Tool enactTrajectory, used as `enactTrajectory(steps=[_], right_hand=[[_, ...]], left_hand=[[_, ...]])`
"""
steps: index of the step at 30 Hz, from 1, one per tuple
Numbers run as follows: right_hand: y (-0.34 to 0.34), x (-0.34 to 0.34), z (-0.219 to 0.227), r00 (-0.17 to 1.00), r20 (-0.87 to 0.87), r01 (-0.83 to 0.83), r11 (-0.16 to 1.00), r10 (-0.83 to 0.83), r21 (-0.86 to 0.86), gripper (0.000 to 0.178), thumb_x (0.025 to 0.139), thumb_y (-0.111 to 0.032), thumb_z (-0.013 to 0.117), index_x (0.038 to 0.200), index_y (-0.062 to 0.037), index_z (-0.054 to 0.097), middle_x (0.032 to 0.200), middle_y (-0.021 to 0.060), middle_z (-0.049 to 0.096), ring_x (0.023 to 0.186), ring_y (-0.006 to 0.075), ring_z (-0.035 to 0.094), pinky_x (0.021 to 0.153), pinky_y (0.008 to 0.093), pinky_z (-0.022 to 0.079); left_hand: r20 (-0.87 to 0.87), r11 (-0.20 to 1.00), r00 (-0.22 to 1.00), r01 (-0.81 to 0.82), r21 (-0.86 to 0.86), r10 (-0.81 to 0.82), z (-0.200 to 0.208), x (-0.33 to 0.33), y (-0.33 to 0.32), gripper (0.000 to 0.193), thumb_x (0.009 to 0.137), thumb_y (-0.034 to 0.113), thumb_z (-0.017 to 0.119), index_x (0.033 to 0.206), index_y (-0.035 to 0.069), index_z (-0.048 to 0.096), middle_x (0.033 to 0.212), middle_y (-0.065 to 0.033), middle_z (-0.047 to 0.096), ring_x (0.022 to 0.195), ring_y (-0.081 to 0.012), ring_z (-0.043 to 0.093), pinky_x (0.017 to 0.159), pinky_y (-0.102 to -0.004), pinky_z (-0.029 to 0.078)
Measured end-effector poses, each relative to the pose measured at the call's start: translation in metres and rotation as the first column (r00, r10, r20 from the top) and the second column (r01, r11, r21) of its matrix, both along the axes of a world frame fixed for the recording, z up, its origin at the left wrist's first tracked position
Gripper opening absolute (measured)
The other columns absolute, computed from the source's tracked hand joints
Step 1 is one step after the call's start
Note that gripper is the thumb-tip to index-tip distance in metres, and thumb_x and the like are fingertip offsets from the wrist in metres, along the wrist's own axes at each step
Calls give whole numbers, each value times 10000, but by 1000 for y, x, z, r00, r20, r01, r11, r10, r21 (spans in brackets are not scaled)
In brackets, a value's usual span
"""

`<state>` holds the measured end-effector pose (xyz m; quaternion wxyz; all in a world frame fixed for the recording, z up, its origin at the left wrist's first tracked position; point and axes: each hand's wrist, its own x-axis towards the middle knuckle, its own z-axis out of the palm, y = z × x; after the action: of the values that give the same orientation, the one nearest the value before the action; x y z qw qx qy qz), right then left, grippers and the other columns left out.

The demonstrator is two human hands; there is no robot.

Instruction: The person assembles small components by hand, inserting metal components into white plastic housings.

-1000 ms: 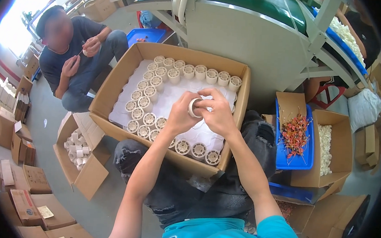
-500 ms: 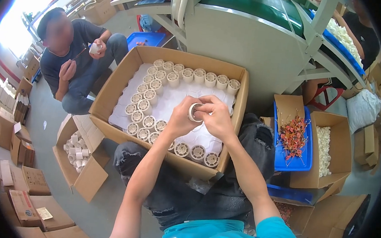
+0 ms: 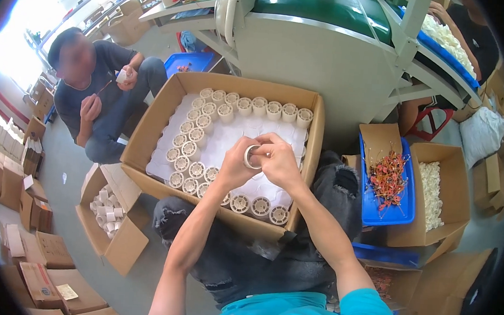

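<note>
Above a large cardboard box (image 3: 147,171), both hands are together on a short white plastic cylinder (image 3: 253,157) whose round open end faces up. My left hand (image 3: 235,165) wraps round its side. Closed at the cylinder's rim, my right hand (image 3: 279,160) has its fingertips at or inside the opening; whether they pinch a small part is hidden. Inside the box, rows of white cylinders with slotted round tops (image 3: 240,203) stand upright along its sides, on a white moulded liner (image 3: 236,130).
A small carton of loose white cylinders (image 3: 109,209) stands left. On the right are a blue tray (image 3: 407,207) of red wired parts (image 3: 386,180) and a carton of cream pieces (image 3: 431,197). A co-worker (image 3: 89,90) sits left, holding a white cylinder. Behind stands a green-topped machine (image 3: 304,51).
The view has shifted slightly, so the box and its surroundings sit a little differently. My hands stay together on the white cylinder, with only small finger movement.
</note>
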<state>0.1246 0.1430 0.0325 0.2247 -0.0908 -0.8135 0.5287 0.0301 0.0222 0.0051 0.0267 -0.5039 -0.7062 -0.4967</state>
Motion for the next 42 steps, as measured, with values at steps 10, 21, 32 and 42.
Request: enactTrajectory(steps=[10, 21, 32, 42], right_hand=[[51, 8, 5, 927, -188, 281, 934, -324, -222, 268, 833, -103, 734, 1090, -27, 717, 1090, 93, 666, 870, 167, 657, 691, 271, 525], [39, 10, -3, 950, -67, 257, 884, -305, -391, 303, 851, -122, 710, 1145, -51, 701, 1047, 126, 653, 807, 209, 646, 657, 300, 527], [63, 5, -7, 907, -53, 317, 762, -417, -565, 297, 869, -52, 690, 1163, -11, 684, 1024, 91, 698, 865, 135, 640, 699, 258, 526], [64, -5, -23, 856, -153, 379, 800, -494, -466, 295, 873, -36, 666, 1162, 23, 674, 966, 57, 688, 806, 91, 624, 614, 242, 539]], left_hand=[[-397, 992, 909, -127, 24, 126, 84, -80, 77, 677, 621, 216, 895, 1185, 73, 550, 1106, -148, 585, 1057, -346, 547, 907, -436, 434], [-494, 908, 763, -330, 257, 417, 210, -227, 294, 648, 758, 315, 810, 1291, 55, 548, 1282, -198, 564, 1115, -383, 584, 945, -447, 477], [-672, 930, 644, -257, 262, 366, 181, -152, 252, 563, 897, 297, 667, 1323, 21, 422, 1368, -231, 373, 1286, -402, 356, 1065, -523, 296], [235, 305, 867, 389, -869, -439, -35, 7, 6, 881, 640, 599, 816, 1264, 37, 549, 1156, -220, 562, 1103, -402, 545, 948, -449, 454]])
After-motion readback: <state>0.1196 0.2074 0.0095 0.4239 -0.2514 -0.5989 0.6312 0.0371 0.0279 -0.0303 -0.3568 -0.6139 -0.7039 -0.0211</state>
